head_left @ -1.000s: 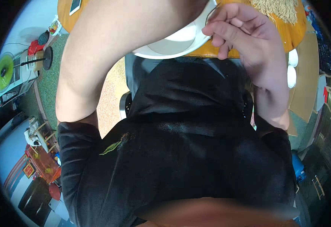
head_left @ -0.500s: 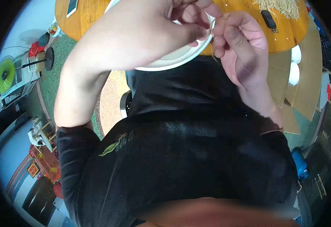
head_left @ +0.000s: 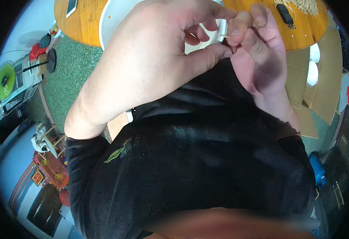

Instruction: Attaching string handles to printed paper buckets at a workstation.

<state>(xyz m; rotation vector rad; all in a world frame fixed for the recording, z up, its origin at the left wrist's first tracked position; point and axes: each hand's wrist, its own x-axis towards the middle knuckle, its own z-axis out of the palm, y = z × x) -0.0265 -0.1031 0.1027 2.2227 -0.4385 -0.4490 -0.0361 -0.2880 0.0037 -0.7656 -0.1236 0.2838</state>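
Note:
My left hand [head_left: 154, 55] reaches across with its back up, its fingers curled; its thumb and index tips meet the fingertips of my right hand, and whatever lies between them is hidden. My right hand [head_left: 260, 49], palm toward me, is closed in a pinch of thumb and fingers. A short pale strand end [head_left: 223, 36] sticks out from that pinch. Just beyond and partly under my left hand is a white basin [head_left: 116, 20] with a raised rim; my left hand covers much of it.
The round wooden table [head_left: 88, 26] bears a white phone [head_left: 71, 7] at left, a black key fob [head_left: 284, 14] and a heap of cream strings [head_left: 306, 6] at right. Cardboard [head_left: 322, 79] with white round items [head_left: 312, 73] lies right. A green-bladed fan [head_left: 5, 81] stands at left.
My left hand has come nearer to me and its thumb has extended toward my right fingertips. More of the basin's left side shows. My right hand has shifted slightly.

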